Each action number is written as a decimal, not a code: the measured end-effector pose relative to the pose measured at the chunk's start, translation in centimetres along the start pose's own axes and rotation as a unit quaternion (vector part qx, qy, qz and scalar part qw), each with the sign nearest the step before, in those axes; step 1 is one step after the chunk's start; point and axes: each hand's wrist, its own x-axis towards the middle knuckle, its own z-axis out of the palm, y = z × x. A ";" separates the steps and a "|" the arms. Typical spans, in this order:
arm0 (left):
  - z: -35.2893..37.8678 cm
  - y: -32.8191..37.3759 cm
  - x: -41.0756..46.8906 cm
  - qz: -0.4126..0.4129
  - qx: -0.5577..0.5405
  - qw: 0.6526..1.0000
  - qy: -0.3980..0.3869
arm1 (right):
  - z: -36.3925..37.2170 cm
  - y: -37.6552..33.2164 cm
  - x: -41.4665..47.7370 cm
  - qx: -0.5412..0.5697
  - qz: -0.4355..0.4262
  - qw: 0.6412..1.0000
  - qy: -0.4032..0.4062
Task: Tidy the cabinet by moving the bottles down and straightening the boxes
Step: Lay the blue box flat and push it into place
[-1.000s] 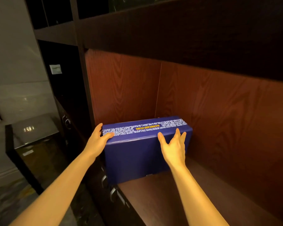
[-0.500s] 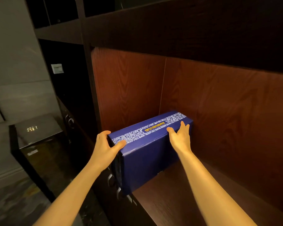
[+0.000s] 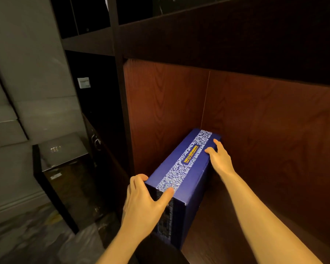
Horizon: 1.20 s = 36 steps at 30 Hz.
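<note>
A long dark blue box with a white patterned stripe and yellow lettering along its top lies on the wooden shelf of the cabinet. It runs lengthwise against the left wall, its far end in the back corner. My left hand grips the box's near end, thumb on the top. My right hand lies on the far right top edge, fingers curled over it. No bottles are visible.
The shelf above overhangs the compartment. The reddish wood back panel and left wall enclose it. A dark glossy side table stands on the floor to the left. A white switch plate is on the dark wall.
The box has swung from lying across the shelf front to pointing into the back corner along the left wall. Both hands turned with it, the left coming to its near end.
</note>
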 end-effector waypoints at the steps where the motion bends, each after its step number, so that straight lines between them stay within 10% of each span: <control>1: 0.0 0.0 -0.3 0.005 -0.001 1.000 0.000 | 0.0 0.0 0.2 0.001 0.001 1.000 -0.011; 8: -0.9 -1.0 2.8 0.006 -0.030 0.999 -0.040 | -0.4 0.2 -7.2 0.105 -0.073 0.992 -0.007; 17: 2.9 1.8 15.0 0.069 -0.094 0.979 -0.168 | 1.7 1.5 -20.0 -0.083 -0.288 0.953 -0.037; 23: 5.5 1.4 18.6 0.151 -0.028 0.935 -0.321 | 1.9 2.0 -20.1 -0.162 -0.313 0.935 0.028; 36: 6.4 0.6 15.6 0.254 -0.023 0.916 -0.309 | -3.2 3.5 -21.3 -0.161 -0.285 0.944 0.042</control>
